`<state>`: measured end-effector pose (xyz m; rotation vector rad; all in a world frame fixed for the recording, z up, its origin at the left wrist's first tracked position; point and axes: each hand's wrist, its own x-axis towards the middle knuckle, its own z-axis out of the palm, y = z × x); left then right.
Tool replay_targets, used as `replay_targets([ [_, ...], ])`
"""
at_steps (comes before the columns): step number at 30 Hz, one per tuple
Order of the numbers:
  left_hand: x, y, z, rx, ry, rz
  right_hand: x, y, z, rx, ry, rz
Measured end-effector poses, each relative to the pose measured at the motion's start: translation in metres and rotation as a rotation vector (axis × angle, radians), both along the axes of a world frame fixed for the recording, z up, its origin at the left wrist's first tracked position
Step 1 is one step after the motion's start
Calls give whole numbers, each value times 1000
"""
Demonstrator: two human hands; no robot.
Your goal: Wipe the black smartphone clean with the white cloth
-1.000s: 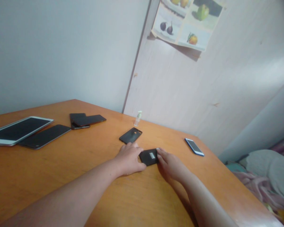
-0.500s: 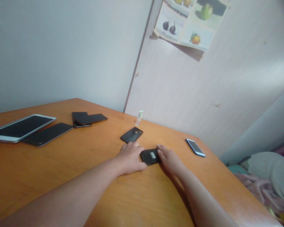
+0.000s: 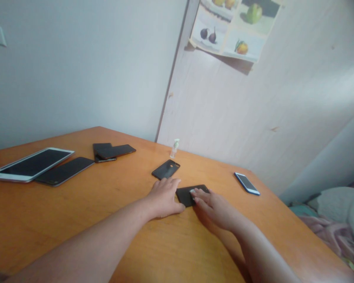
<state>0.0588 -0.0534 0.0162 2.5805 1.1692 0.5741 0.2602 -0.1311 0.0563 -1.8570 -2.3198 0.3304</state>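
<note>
A black phone (image 3: 185,196) lies flat on the wooden table with a small white patch (image 3: 192,191) on its upper face. My left hand (image 3: 164,199) rests at the phone's left end, thumb at the near corner and fingers at the far one, gripping it between them. From the right, my right hand (image 3: 214,205) reaches over the phone, its fingers stretched out and the fingertips at the white patch. Just beyond my left fingers lies a black phone case (image 3: 166,169) with a cutout. Behind it stands a small clear pump bottle (image 3: 174,148).
To the left on the table (image 3: 129,251) are a white-framed tablet (image 3: 14,176), a large dark phone (image 3: 66,171) and two dark phones, one partly over the other (image 3: 118,151). A blue-edged phone (image 3: 247,184) lies at right. Bedding (image 3: 339,212) is beyond the right edge.
My right hand has moved left from the phone's right end, so its fingers now reach the white patch. My left hand stays at the left end. The view has shifted slightly.
</note>
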Motion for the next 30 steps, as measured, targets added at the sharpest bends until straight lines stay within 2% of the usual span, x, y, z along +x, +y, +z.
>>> replay_targets([
  [3,0,1,-2,11,1,0,0,1,-4,39,-45,-63],
  [7,-1,3,-5,15,-8,-12,-11,-2,-10,60,-17,110],
  [9,-1,4,-6,17,-11,-18,-9,1,-12,64,-14,123],
  [14,-3,5,-4,33,-3,-39,14,14,-11,76,-119,-163],
  [16,-3,5,-4,34,-4,-45,13,11,-8,70,-154,-207],
  [18,-4,5,-4,38,-8,-51,6,5,-6,76,-150,-157],
  [21,-4,4,-4,43,-9,-59,-3,-3,-7,127,-70,0],
  [23,-4,4,-3,45,-1,-56,1,0,-10,141,-30,23],
  [27,-3,5,-3,58,18,-60,27,21,-18,150,-29,-184],
  [30,-4,7,-3,63,29,-63,44,35,-24,177,10,-261],
])
